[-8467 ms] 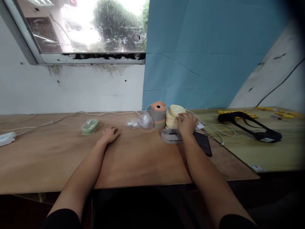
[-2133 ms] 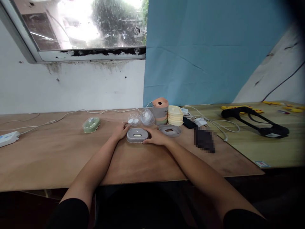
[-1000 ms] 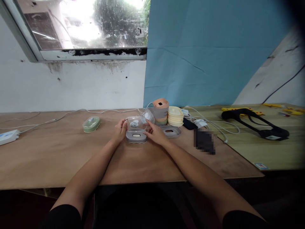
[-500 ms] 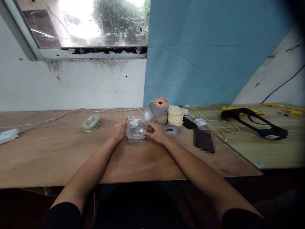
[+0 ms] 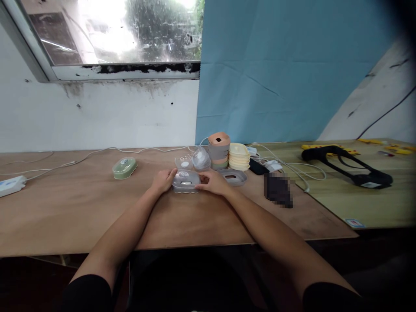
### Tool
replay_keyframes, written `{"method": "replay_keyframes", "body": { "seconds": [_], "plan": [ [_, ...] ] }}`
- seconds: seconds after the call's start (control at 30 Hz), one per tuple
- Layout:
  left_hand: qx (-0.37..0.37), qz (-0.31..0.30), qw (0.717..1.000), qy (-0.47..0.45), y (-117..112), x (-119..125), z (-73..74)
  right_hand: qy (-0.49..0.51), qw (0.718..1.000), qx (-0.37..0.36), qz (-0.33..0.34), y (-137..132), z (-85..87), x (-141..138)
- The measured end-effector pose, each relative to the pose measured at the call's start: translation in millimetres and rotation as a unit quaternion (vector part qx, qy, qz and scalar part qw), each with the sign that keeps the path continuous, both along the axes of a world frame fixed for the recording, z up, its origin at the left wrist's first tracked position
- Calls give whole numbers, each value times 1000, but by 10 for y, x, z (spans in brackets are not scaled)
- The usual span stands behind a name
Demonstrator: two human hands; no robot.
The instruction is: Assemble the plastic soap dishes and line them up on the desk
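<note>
A grey soap box [image 5: 186, 185] with a clear lid [image 5: 183, 174] rests on the table in front of me, the lid lying down over its base. My left hand [image 5: 164, 181] is closed on its left side, thumb up on the lid's edge. On the right side, my right hand [image 5: 214, 182] grips the box between thumb and curled fingers. Just behind it lie loose clear lids [image 5: 201, 159]. Right of my right hand is a grey slotted tray [image 5: 239, 178]. The undersides of the fingers are partly hidden.
A green lidded soap box [image 5: 125, 168] sits to the left. Behind my right hand stand a stack of orange, grey and green bases [image 5: 219, 151] and a pile of cream trays [image 5: 239, 158]. White cables, a power strip [image 5: 12, 185] and a black frame-shaped object [image 5: 370, 180] lie about.
The clear lid, tilted up half a second ago, has come down onto the grey base. My right hand has lowered slightly to the box's side; the left hand stays beside it.
</note>
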State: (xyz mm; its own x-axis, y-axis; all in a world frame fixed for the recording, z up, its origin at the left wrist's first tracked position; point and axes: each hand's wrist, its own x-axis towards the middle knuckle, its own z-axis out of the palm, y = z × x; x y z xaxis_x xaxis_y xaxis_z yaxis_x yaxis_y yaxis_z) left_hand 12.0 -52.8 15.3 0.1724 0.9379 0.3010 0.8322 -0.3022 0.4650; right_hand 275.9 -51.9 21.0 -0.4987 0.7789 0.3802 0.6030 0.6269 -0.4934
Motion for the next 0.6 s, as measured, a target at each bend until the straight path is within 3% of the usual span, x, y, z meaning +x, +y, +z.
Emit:
{"method": "replay_keyframes", "body": {
  "seconds": [0.13, 0.6],
  "plan": [
    [-17, -37, 999, 22, 22, -29, -21, -9, 1000, -22, 7, -9, 23, -12],
    [-15, -46, 999, 3, 25, -24, -47, 15, 992, -113, 58, -5, 43, 15]
  ]
}}
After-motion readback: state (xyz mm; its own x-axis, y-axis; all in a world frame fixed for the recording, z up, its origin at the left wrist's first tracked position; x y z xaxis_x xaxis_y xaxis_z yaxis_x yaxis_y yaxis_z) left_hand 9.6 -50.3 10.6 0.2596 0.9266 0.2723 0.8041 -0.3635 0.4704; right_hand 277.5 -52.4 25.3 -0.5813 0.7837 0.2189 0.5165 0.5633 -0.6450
